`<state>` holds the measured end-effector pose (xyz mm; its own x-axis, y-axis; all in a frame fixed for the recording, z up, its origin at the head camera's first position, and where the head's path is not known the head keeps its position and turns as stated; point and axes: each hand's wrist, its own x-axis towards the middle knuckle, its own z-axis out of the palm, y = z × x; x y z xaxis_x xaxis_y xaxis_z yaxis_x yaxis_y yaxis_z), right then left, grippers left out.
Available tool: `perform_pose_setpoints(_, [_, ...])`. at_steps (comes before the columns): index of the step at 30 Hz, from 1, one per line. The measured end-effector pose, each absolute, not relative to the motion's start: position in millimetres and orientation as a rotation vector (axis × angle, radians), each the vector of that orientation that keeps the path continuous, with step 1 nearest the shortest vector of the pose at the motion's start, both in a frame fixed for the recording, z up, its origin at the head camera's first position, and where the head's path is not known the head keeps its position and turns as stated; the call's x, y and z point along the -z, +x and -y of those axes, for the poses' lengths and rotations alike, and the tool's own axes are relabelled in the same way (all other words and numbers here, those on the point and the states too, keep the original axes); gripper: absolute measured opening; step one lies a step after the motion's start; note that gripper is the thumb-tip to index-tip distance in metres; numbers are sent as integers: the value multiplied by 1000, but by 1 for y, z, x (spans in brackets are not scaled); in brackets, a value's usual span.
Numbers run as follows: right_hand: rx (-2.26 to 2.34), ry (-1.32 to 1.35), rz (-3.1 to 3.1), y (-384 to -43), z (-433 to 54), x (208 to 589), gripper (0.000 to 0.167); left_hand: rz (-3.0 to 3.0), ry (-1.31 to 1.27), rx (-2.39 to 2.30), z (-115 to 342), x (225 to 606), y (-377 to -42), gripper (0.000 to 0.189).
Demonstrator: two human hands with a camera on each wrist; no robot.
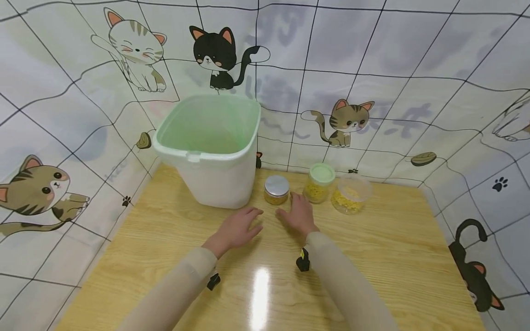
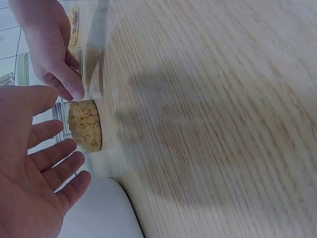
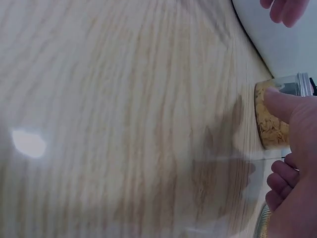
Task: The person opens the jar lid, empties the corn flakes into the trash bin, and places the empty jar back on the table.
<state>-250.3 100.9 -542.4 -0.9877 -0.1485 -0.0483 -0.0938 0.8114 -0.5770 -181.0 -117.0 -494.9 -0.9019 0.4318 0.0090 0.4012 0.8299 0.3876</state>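
A small clear jar with a silver lid and tan flakes inside stands upright on the wooden table. My left hand is held to the front left of it, fingers spread and apart from the jar. To the jar's right is my right hand, its fingers loosely bent and holding nothing. In the left wrist view the flakes show beyond the left fingertips. The right wrist view has my right thumb in front of the jar; whether it touches the glass I cannot tell.
A large white bin with a pale green inside stands at the back left. Right of the jar are a green-lidded jar and a clear round tub, both with yellow contents. A cat-print cloth hangs behind the table.
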Motion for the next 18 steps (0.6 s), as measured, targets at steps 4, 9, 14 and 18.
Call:
perform_pose_setpoints(4, [977, -170, -2864, -257, -97, 542, 87, -2926, 625, -583, 113, 496, -187, 46])
perform_pose_setpoints(9, [1050, -153, -2876, -265, -91, 543, 85, -2930, 605, -584, 106, 496, -191, 46])
perform_pose_setpoints(14, [1069, -131, -2924, -272, -90, 547, 84, -2928, 657, -609, 99, 493, -192, 44])
perform_pose_setpoints(18, [1105, -100, -2934, -279, -89, 550, 90, -2930, 672, -614, 96, 491, -191, 45])
